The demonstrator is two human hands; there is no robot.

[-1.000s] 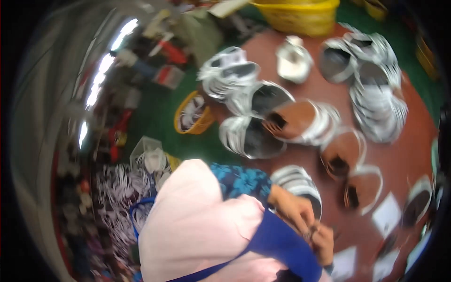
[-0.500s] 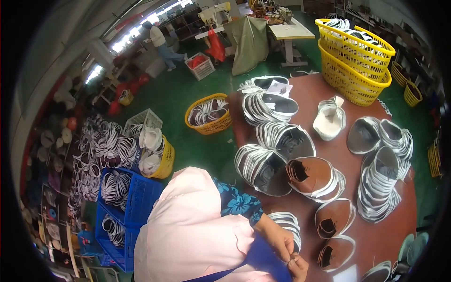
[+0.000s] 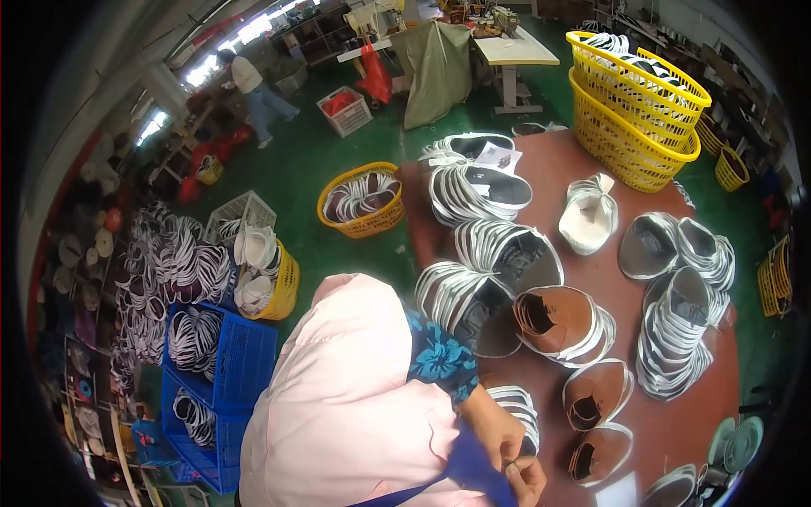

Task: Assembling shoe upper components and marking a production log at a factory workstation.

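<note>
The white-edged stack of shoe uppers (image 3: 522, 404) lies on the worktop (image 3: 549, 177), at its near left edge, just beside your left hand (image 3: 494, 428). Your right hand (image 3: 526, 480) is close against the left, by dark blue cloth (image 3: 475, 463) at that same edge. The fingers of both are curled in, tips close together; whether they pinch anything, I cannot tell. Farther in on the worktop sits a brown stack (image 3: 559, 319); yellow baskets (image 3: 634, 160) rise at its far right, and blue crates (image 3: 247, 355) stand left of it.
</note>
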